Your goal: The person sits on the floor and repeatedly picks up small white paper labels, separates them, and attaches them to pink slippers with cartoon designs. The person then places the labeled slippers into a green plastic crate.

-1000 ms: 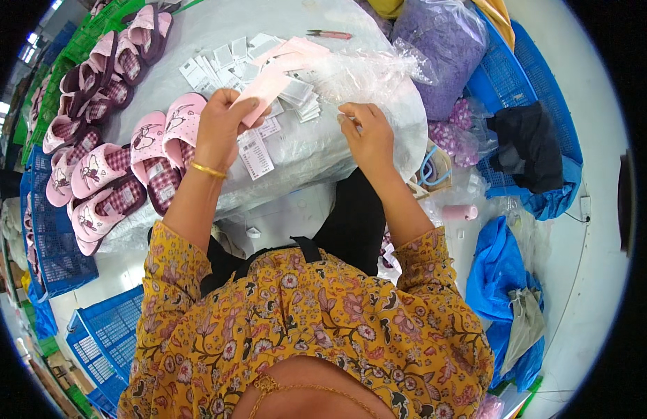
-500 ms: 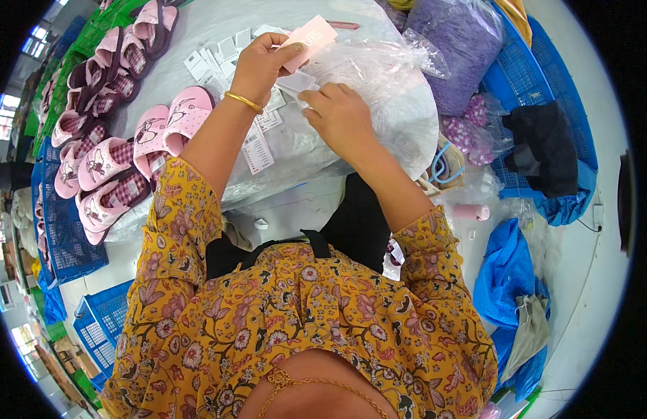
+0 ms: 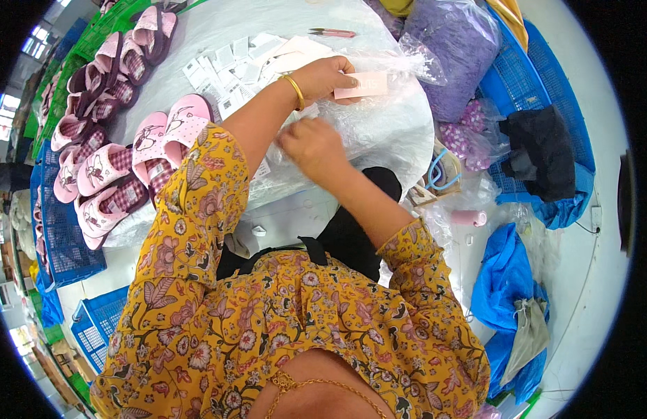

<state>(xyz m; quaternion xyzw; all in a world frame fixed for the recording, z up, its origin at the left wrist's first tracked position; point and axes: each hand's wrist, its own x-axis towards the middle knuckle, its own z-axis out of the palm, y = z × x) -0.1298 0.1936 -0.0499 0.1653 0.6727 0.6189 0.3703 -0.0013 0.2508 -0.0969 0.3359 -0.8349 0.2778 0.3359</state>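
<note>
My left hand (image 3: 325, 79) pinches a pale pink card (image 3: 369, 84) above a crumpled clear plastic bag (image 3: 390, 115). Nearer to me, my right hand (image 3: 314, 148) is curled with its fingertips turned left. It is slightly smeared, and whatever it grips is hidden. White printed labels (image 3: 215, 73) lie spread on the plastic-covered table (image 3: 226, 21), left of and beyond my hands. Beyond my left hand, more pale pink cards (image 3: 295, 54) lie in a loose pile. A pair of pink dotted slippers (image 3: 177, 129) rests beside my left forearm.
More pink slippers (image 3: 103, 171) line the table's left side, next to a blue crate (image 3: 69, 241). A slim red tool (image 3: 332, 33) lies at the far side. A purple bundle in clear plastic (image 3: 452, 56) and blue baskets (image 3: 522, 70) stand right; blue sacking (image 3: 505, 279) lies below.
My left hand has moved right and nearer with the pink card, uncovering the card pile. My right hand has drawn back toward me and left, its fingers curling in.
</note>
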